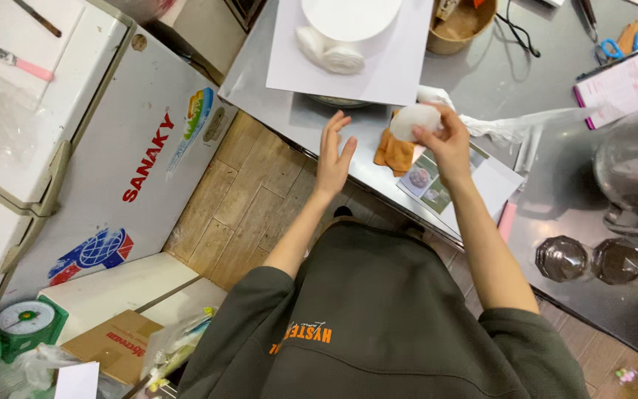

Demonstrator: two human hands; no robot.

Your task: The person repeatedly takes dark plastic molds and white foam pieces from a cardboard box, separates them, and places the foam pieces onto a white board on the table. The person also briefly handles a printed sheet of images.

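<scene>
Small bakery workroom, steel worktable, chest freezer, green kitchen scale, round white cake board

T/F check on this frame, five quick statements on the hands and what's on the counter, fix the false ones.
1. The right hand holds a white rounded lump. True.
2. The left hand grips the orange cloth. False: it is open, fingers spread, holding nothing, beside the cloth.
3. Blue-handled scissors lie at the far right of the steel counter. True.
4. The green kitchen scale stands on the counter. False: it sits low at the left, near a cardboard box.
5. The white round disc sits on a white sheet. True.
</scene>
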